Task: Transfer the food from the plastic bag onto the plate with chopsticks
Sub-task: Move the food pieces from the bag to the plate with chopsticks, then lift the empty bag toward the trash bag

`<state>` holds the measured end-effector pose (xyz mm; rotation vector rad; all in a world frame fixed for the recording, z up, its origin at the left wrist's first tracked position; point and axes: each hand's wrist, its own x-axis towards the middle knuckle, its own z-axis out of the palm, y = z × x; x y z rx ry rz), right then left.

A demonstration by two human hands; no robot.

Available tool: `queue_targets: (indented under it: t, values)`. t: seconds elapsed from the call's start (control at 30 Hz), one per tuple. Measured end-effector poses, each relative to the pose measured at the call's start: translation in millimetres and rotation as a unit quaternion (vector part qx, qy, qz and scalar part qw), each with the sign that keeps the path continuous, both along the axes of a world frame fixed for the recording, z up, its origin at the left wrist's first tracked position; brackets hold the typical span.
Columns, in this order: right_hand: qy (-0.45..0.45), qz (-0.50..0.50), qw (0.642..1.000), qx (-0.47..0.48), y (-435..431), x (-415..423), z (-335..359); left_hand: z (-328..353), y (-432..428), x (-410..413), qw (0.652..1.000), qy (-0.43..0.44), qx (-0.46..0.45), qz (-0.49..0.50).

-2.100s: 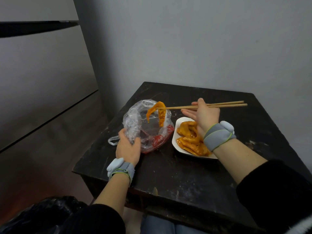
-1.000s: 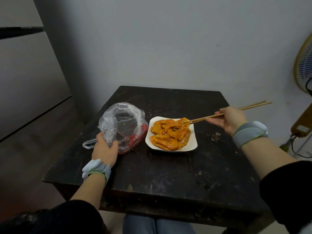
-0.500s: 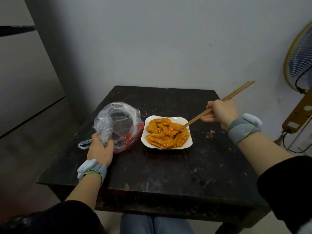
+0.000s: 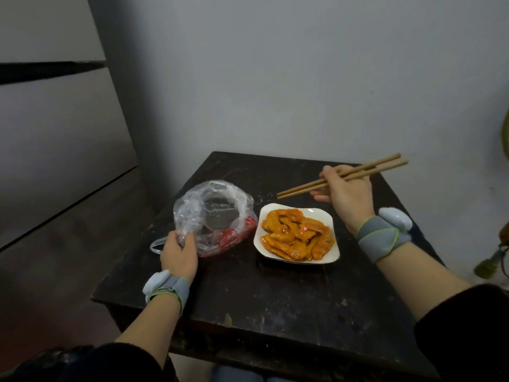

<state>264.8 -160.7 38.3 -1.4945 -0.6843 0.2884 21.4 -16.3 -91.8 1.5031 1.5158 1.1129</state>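
A clear plastic bag [image 4: 213, 216] with a rolled rim and red print sits left of centre on the dark table [image 4: 275, 293]; only red sauce shows inside. My left hand [image 4: 179, 255] grips the bag's near edge. A white square plate [image 4: 326, 260] to its right holds a pile of orange sauced food pieces [image 4: 297, 235]. My right hand [image 4: 345, 195] hovers behind the plate, shut on a pair of wooden chopsticks [image 4: 303, 187]. Their tips point left, above the gap between bag and plate, with nothing pinched in them.
The small table stands against a grey wall, with a grey cabinet face to the left. At the right frame edge are part of a fan and a greenish object [image 4: 489, 267] on the floor. The table's near half is bare, scuffed wood.
An orange piece lifted from the bag went onto the plate. Since then the chopsticks left the food and rose behind the plate, tips swung left toward the bag. My left hand stayed on the bag.
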Motion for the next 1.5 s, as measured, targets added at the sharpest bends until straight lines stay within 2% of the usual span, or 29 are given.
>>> queue_targets:
  t: [0.07, 0.13, 0.3, 0.37, 0.43, 0.5, 0.67, 0.7, 0.77, 0.97, 1.03, 1.1, 1.13, 1.2, 1.27, 1.33, 1.37, 1.4, 1.43, 1.47, 1.5]
  values:
    - [-0.038, 0.018, 0.999, -0.016, 17.1, -18.0, -7.2, 3.9, 6.7, -7.6, 0.998, -0.054, -0.019, 0.019]
    - [-0.113, 0.021, 0.993, -0.037, 31.4, -33.9, -14.1, 6.0, 14.8, -15.2, 0.995, -0.094, -0.038, 0.019]
    - [-0.356, 0.063, 0.929, -0.079, 59.2, -63.1, -38.9, 11.5, 35.3, -45.2, 0.99, -0.133, -0.034, 0.041]
    - [-0.465, 0.077, 0.878, -0.086, 68.3, -73.4, -47.8, 14.1, 40.8, -59.1, 0.992, -0.105, -0.007, 0.068]
    - [-0.568, 0.101, 0.812, -0.092, 81.1, -79.5, -57.8, 14.9, 44.3, -71.0, 0.993, -0.069, 0.01, 0.094]
    - [-0.639, 0.142, 0.742, -0.142, 92.9, -85.6, -68.2, 12.2, 46.8, -78.0, 0.993, -0.052, 0.016, 0.109]
    - [-0.697, 0.258, 0.579, -0.334, 110.4, -112.5, -78.3, 7.7, 47.9, -83.1, 0.992, -0.056, 0.014, 0.116]
    - [-0.704, 0.266, 0.557, -0.35, 111.9, -116.7, -77.3, 5.5, 48.0, -83.3, 0.991, -0.062, 0.01, 0.115]
    - [-0.707, 0.273, 0.538, -0.371, 114.6, -120.1, -77.4, 2.5, 49.1, -82.7, 0.991, -0.075, 0.001, 0.109]
    - [-0.662, 0.294, 0.518, -0.454, 116.8, -121.8, -88.4, -4.3, 52.9, -87.0, 0.992, -0.074, -0.008, 0.099]
    - [-0.651, 0.3, 0.516, -0.469, 116.7, -122.4, -87.8, -3.5, 52.4, -87.9, 0.993, -0.075, -0.004, 0.097]
    - [-0.633, 0.302, 0.535, -0.472, 117.6, -121.7, -85.4, -1.2, 51.3, -89.5, 0.992, -0.086, 0.002, 0.089]
    - [-0.617, 0.299, 0.558, -0.468, 118.1, -120.8, -84.2, 0.5, 50.3, -90.6, 0.992, -0.099, 0.003, 0.084]
    - [-0.571, 0.283, 0.626, -0.449, 118.6, -118.1, -81.1, 4.5, 48.3, -94.8, 0.989, -0.133, 0.001, 0.07]
    - [-0.498, 0.247, 0.722, -0.412, 118.8, -116.4, -77.3, 8.4, 44.7, -102.6, 0.984, -0.171, 0.0, 0.058]
    - [-0.356, 0.196, 0.844, -0.35, 118.4, -118.7, -74.0, 14.5, 39.9, -114.9, 0.979, -0.2, -0.006, 0.048]
    - [-0.248, 0.184, 0.897, -0.316, 118.3, -122.1, -71.0, 17.0, 38.2, -123.0, 0.976, -0.213, -0.01, 0.046]
    - [-0.123, 0.191, 0.931, -0.286, 118.3, -128.2, -66.4, 18.9, 36.4, -132.0, 0.973, -0.228, -0.017, 0.046]
    - [0.006, 0.214, 0.942, -0.257, 117.1, -136.3, -61.0, 21.2, 34.0, -141.3, 0.971, -0.235, -0.025, 0.045]
    - [0.115, 0.251, 0.932, -0.234, 115.4, -145.0, -55.8, 23.7, 30.2, -150.7, 0.969, -0.242, -0.031, 0.042]
    - [0.18, 0.293, 0.913, -0.217, 112.9, -153.6, -50.5, 26.7, 25.4, -160.5, 0.969, -0.241, -0.029, 0.039]
